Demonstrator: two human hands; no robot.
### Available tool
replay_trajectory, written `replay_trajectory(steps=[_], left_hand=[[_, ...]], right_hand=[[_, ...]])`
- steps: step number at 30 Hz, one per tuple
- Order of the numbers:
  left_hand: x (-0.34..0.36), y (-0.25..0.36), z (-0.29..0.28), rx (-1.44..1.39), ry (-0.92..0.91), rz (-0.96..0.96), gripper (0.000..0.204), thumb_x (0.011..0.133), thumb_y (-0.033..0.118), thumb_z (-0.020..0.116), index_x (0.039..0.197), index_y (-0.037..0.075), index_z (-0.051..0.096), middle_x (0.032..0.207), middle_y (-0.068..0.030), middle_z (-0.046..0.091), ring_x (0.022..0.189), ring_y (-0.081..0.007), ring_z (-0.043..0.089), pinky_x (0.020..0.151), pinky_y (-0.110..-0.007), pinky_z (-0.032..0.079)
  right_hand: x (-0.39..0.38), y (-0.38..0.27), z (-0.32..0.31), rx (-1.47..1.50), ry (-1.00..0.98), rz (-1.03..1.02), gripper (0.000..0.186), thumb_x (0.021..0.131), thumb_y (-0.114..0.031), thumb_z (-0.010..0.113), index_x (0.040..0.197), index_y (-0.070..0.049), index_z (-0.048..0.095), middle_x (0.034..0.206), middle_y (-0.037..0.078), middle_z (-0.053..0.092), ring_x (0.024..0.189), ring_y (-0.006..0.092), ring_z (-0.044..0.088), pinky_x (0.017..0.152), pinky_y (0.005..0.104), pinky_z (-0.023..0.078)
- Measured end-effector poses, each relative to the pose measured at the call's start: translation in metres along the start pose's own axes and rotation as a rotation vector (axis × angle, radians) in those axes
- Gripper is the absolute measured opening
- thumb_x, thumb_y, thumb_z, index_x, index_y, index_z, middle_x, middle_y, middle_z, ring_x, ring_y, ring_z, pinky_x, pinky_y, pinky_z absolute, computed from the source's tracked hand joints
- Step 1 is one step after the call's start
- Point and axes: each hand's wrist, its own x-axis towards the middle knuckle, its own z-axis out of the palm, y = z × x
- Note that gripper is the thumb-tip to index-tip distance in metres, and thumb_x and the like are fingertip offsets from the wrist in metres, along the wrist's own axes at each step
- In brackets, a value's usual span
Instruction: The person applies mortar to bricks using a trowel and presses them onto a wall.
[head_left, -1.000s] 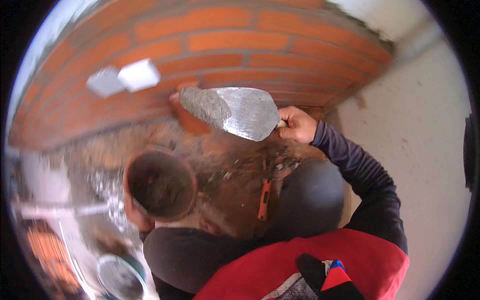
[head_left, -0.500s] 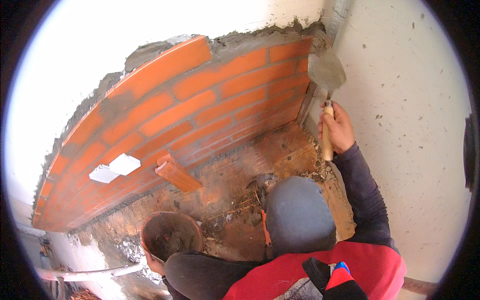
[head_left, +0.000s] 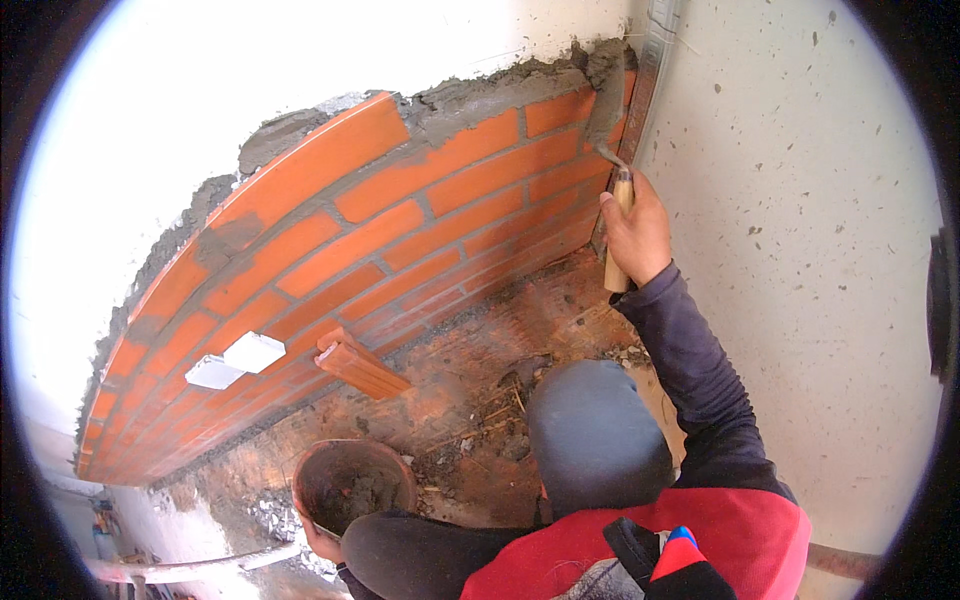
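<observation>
My right hand (head_left: 635, 235) grips the wooden handle of a trowel (head_left: 608, 120). Its blade is pressed into the grey mortar (head_left: 480, 95) at the top right end of an orange brick wall (head_left: 400, 230), close to the corner. My left hand (head_left: 318, 540) shows only partly at the bottom. It holds the rim of a round brown bucket (head_left: 355, 485) with dark mortar inside. My bent knee (head_left: 595, 435) in grey trousers is between the two hands.
A loose orange brick (head_left: 360, 365) leans at the wall's foot, beside two white blocks (head_left: 235, 358). A white plastered wall (head_left: 800, 250) rises on the right, with a metal profile (head_left: 655, 60) in the corner. The ground is rubble-strewn; a metal bar (head_left: 190, 570) lies lower left.
My right hand has carried the trowel from above the bucket up to the wall's top right end. The mortar load seen on the blade earlier no longer shows. The view has tilted up.
</observation>
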Motion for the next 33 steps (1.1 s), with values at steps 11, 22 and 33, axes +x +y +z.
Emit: replay_trajectory(steps=[11,22,33], left_hand=[[-0.001,0.0,-0.011,-0.073,0.007,-0.001,0.048,0.106,0.03,0.04,0.144,0.0,0.045,0.142,-0.0119,0.051,0.124,-0.0245,0.052,0.106,-0.036,0.039],[-0.006,-0.001,-0.012,-0.238,-0.165,0.049,0.049,0.106,0.029,0.038,0.146,0.001,0.041,0.149,-0.013,0.044,0.133,-0.0251,0.044,0.113,-0.037,0.03],[0.005,-0.02,-0.029,-0.277,-0.103,0.005,0.046,0.105,0.03,0.042,0.135,-0.002,0.054,0.13,-0.0101,0.059,0.114,-0.021,0.056,0.102,-0.034,0.04]], right_hand=[[-0.009,-0.006,0.011,-0.27,0.054,-0.092,0.05,0.084,-0.005,0.059,0.132,0.002,0.048,0.109,0.031,0.061,0.1,0.0477,0.06,0.084,0.05,0.05],[-0.004,0.005,-0.087,-0.64,-0.006,-0.371,0.045,0.084,-0.008,0.056,0.129,-0.003,0.051,0.096,0.023,0.062,0.086,0.0422,0.064,0.073,0.0495,0.052],[0.075,-0.058,-0.135,-1.128,-0.267,-0.403,0.03,0.082,0.0,0.051,0.112,-0.003,0.055,0.091,0.023,0.063,0.083,0.043,0.064,0.073,0.0506,0.052]])
